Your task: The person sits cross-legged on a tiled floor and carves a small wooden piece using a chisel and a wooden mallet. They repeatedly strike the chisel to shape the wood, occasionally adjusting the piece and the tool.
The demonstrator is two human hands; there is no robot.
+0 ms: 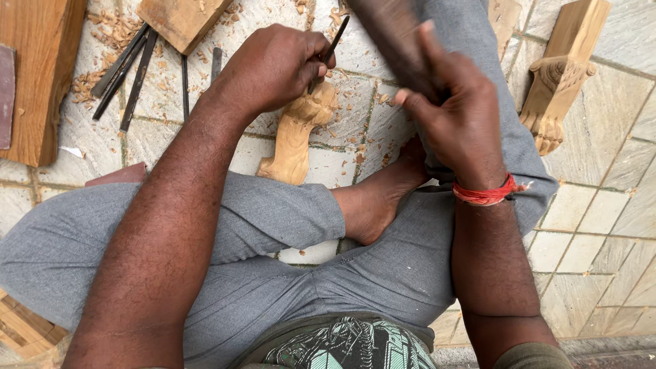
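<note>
Chisel (329,51), stiff and slim, clamped in left hand (273,68) over hard carved leg (297,133) (upper centre); right hand (454,116) grips blurred mallet (393,41).

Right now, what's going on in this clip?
A person sits cross-legged on a tiled floor, carving wood. The left hand grips a thin dark chisel, its tip set against a pale carved wooden piece lying by the bare foot. The right hand holds a blurred dark mallet-like block raised above it. More dark chisels and wood shavings lie to the left, and a second carved piece lies to the right.
</note>
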